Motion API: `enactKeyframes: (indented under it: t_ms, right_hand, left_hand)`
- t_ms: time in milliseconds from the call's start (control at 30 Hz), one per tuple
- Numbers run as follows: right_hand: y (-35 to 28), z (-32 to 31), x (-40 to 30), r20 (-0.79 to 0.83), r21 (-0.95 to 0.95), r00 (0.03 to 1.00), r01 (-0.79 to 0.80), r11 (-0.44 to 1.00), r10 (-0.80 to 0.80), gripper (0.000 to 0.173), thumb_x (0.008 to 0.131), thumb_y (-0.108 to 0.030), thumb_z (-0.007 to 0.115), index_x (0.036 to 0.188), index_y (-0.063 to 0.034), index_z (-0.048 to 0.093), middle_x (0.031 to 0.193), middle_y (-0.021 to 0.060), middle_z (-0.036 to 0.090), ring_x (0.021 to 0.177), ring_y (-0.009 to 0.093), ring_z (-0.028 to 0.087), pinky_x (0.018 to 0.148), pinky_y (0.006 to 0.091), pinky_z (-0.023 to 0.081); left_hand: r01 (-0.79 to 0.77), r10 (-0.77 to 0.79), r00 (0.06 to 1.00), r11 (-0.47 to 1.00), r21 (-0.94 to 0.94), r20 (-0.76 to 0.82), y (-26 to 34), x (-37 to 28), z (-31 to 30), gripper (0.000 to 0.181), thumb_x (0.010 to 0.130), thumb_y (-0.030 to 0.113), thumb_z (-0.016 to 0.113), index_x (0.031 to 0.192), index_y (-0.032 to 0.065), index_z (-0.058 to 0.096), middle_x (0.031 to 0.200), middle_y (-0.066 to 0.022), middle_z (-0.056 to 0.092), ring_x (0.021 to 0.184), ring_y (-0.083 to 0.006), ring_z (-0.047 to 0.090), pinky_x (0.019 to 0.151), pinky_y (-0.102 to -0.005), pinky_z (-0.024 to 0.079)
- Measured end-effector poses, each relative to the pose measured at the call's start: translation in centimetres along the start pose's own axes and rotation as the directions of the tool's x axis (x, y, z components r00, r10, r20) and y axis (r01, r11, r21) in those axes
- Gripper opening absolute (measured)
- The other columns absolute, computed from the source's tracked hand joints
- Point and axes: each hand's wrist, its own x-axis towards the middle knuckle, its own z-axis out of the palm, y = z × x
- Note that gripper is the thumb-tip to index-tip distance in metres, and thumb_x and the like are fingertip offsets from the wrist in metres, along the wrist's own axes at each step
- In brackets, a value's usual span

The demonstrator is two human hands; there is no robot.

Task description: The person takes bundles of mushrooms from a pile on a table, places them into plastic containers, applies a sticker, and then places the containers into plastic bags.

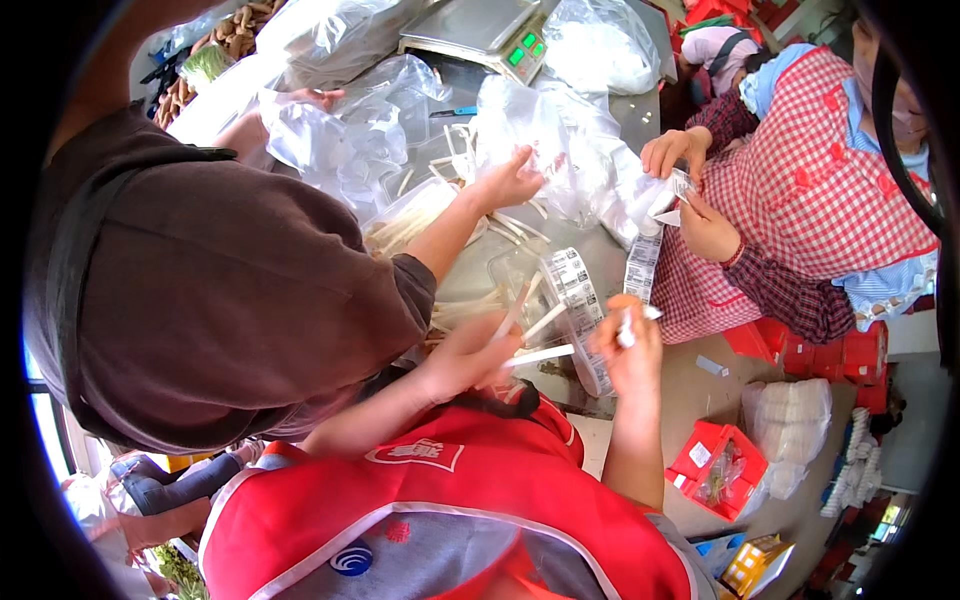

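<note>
My left hand grips several pale, peeled-looking stalks, whose ends point to the right. Raised at the table's near edge, my right hand has its fingers closed around a small white object, too blurred to name. Between my hands, a strip of printed labels curves over a clear plastic tray. More pale stalks lie just beyond my left hand, partly covered by it.
A co-worker in a dark top crowds my left, an arm reaching over stalks in a tray. Opposite, a person in a checked apron handles labels. Plastic bags, a blue-handled cutter and a digital scale occupy the table.
</note>
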Motion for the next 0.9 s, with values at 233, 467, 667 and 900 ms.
enactKeyframes:
  t_ms: [233,467,667,900]
  right_hand:
    - [5.1,2.4,-0.5,0.112,-0.226,0.993,0.065,0.972,-0.040,0.004,0.088,-0.010,0.054,0.089,-0.0069,0.051,0.064,0.0012,0.052,0.049,0.010,0.047,0.047,0.0229,0.038]
    - [0.1,-3.0,1.4,-0.015,-0.080,0.998,0.056,0.995,-0.057,0.014,0.092,-0.022,0.050,0.093,-0.0077,0.050,0.054,0.0013,0.045,0.046,0.011,0.045,0.046,0.0276,0.042]
    - [6.4,3.2,-1.3,0.191,-0.185,0.978,-0.048,0.982,0.084,0.010,0.085,-0.010,0.059,0.090,-0.0043,0.052,0.067,0.0012,0.054,0.053,0.009,0.051,0.046,0.0222,0.040]
    - [4.6,2.5,1.2,-0.072,0.101,0.997,-0.022,0.995,0.030,0.012,0.084,-0.009,0.061,0.082,-0.0061,0.050,0.055,0.0028,0.050,0.043,0.011,0.049,0.036,0.0227,0.038]
  left_hand:
    - [-0.002,-0.022,0.991,0.983,0.181,0.135,-0.9,0.6,0.3,0.023,0.095,0.028,0.046,0.094,0.0057,0.051,0.061,0.0032,0.049,0.046,-0.0014,0.037,0.041,-0.0172,0.026]
    - [-0.003,0.005,0.997,0.999,-0.034,0.074,-2.0,-0.5,-1.0,0.028,0.094,0.031,0.048,0.098,0.0034,0.051,0.061,0.0018,0.050,0.045,-0.0030,0.038,0.041,-0.0168,0.028]
    - [-0.003,-0.015,0.990,0.991,0.130,0.138,-0.4,0.8,0.0,0.025,0.095,0.028,0.046,0.097,0.0037,0.051,0.062,0.0020,0.050,0.047,-0.0032,0.040,0.042,-0.0171,0.031]
    - [0.067,-0.090,0.974,0.991,0.118,0.206,0.1,1.0,-0.9,0.022,0.097,0.028,0.043,0.098,0.0070,0.051,0.062,0.0037,0.047,0.047,-0.0017,0.037,0.041,-0.0165,0.028]
